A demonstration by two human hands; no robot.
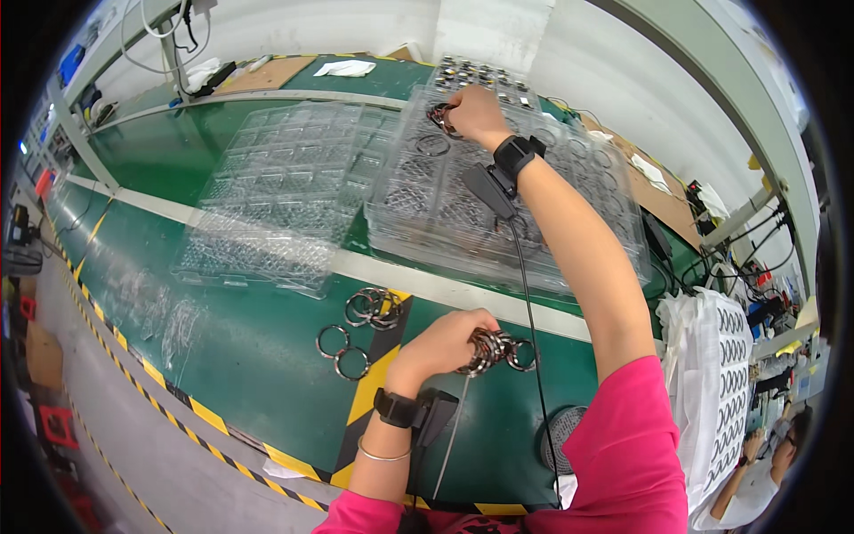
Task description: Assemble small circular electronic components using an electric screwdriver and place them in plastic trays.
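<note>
A bunch of shiny dark metal rings (488, 352) is gripped in my left hand (438, 345), low over the green table, with a few rings fanning out to the right. My right hand (477, 114) reaches to the far part of a stack of clear plastic trays (414, 218), its fingers closed on more metal rings (440, 117). A single ring (433, 145) lies in the tray just below that hand. To the left of my left hand, a small pile of rings (374, 308) and two loose rings (342, 353) rest on the table.
Another spread of clear trays (285, 187) lies left of the stack. Small parts (485, 76) fill the far tray end. A thin rod (452, 436) and a round grey object (562, 436) are near me. A black cable hangs from my right wrist. Another person (756, 481) is at the lower right.
</note>
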